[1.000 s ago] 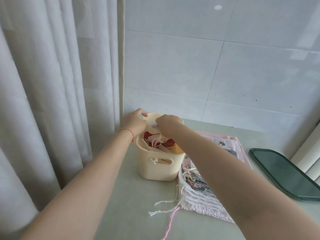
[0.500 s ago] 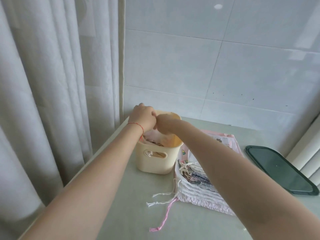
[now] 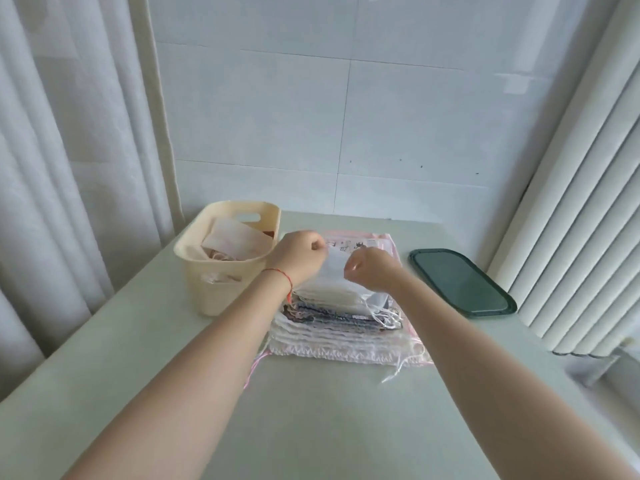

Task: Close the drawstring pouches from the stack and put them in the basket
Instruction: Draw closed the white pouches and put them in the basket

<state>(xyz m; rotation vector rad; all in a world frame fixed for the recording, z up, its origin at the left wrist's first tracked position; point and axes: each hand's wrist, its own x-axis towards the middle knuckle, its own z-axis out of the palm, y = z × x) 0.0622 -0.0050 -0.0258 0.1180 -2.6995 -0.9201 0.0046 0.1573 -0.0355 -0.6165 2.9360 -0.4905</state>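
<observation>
Hands moved from basket (image 3: 221, 271); both pinch top pouch (image 3: 334, 271).

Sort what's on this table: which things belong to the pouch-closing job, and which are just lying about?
Part of the job:
stack of pouches
top white pouch, pinched by left hand and right hand
basket, with pouches already inside

Just lying about:
green tray
curtain

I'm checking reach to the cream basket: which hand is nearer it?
Left. The left hand is beside the basket; the right hand is farther right, over the stack.
</observation>
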